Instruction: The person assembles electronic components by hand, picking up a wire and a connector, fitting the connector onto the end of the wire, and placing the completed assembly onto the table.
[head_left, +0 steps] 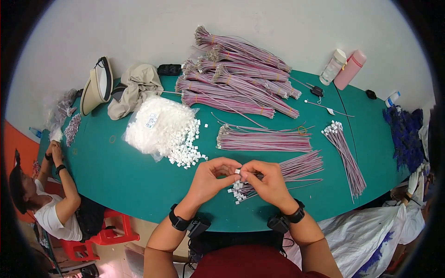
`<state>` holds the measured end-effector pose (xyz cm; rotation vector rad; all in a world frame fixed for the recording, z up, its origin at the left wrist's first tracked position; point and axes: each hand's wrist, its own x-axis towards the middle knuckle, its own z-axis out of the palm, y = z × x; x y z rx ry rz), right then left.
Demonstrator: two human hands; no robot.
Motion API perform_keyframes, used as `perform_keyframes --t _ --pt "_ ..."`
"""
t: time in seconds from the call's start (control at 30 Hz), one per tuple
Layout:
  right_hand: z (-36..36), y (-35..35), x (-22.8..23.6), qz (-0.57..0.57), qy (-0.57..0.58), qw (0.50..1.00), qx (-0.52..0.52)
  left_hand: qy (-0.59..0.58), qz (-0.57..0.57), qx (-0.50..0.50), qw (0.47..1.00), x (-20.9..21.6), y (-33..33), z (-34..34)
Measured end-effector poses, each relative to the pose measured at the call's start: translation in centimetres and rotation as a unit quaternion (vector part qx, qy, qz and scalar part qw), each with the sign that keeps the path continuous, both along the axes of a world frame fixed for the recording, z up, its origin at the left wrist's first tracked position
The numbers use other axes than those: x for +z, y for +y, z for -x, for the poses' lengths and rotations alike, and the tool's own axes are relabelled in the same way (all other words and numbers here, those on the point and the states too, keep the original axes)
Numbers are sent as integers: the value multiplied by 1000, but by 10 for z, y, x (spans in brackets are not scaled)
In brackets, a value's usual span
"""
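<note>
Fingers of the left hand [211, 178] and right hand [265, 180] meet in a narrow pinch on a small white connector [238, 171] at the green table's [157, 190] near middle, probably to steady it. Loose connectors [183, 150] lie left, seemingly for easy reach.
</note>
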<state>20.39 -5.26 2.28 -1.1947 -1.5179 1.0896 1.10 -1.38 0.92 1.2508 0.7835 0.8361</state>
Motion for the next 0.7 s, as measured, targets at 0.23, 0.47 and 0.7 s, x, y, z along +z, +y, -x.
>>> perform_keyframes --t 0.23,0.47,0.7 --pt "-1 2 0 -3 -7 1000 10 20 4 22 1000 2 -2 0" --pt "-21 14 -5 -171 -239 956 -10 234 -107 -38 965 12 4 3" --pt "-21 23 -11 -201 -342 913 -94 279 -290 59 914 4 20 11"
